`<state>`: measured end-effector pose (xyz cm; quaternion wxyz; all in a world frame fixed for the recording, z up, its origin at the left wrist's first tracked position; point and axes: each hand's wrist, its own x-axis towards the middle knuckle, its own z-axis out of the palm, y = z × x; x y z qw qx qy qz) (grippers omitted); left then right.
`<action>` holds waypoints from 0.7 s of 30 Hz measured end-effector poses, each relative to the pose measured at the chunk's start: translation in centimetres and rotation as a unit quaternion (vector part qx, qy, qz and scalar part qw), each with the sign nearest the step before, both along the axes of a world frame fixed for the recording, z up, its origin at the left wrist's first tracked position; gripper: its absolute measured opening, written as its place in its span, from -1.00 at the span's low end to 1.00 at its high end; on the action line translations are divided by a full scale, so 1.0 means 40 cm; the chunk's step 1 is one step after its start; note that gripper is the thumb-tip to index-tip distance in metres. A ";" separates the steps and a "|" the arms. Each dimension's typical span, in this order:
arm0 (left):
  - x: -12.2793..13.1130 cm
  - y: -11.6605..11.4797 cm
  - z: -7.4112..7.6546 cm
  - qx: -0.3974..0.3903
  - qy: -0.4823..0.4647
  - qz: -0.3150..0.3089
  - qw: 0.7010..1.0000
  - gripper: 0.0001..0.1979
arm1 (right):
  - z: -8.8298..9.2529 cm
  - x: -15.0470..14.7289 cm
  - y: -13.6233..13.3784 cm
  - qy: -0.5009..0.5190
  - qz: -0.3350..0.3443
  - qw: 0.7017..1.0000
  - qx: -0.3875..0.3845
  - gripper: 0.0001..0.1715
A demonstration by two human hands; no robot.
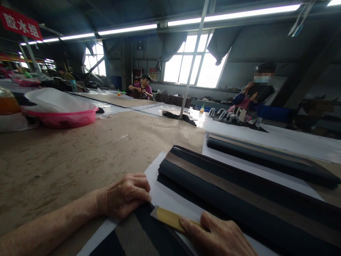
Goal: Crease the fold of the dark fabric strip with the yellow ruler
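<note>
My left hand [127, 195] has its fingers pressed together on the top corner of a dark fabric piece [135, 236] with a brown stripe. Closed around a flat yellow tool [170, 217] is my right hand [217, 234], at the lower right. The tool's grey tip rests at the fabric's edge, just right of my left fingers. White paper [154, 174] lies under the fabric. Beside it, to the right, is a thick stack of dark strips [234, 188] with a brown band.
Another dark stack [261, 156] lies farther back on the right. A pink basin [69, 118] stands at the left on the brown table [80, 156]. A thin metal pole [194, 60] rises beyond. Two people sit or stand across the table.
</note>
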<state>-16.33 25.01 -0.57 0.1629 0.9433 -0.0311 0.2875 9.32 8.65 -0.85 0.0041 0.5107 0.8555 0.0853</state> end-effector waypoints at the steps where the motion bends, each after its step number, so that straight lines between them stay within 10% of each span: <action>1: 0.000 -0.001 0.001 0.002 -0.001 0.000 1.000 -0.77 | 0.004 -0.003 0.004 0.003 -0.005 1.000 -0.007 -0.58; 12: -0.009 0.004 0.001 -0.057 -0.056 0.028 0.996 -0.78 | 0.019 -0.031 0.032 0.000 -0.013 0.999 -0.032 -0.54; 21: -0.053 -0.141 0.024 0.006 0.030 0.123 0.992 -0.75 | -0.032 0.018 0.041 0.001 0.023 0.999 0.043 -0.50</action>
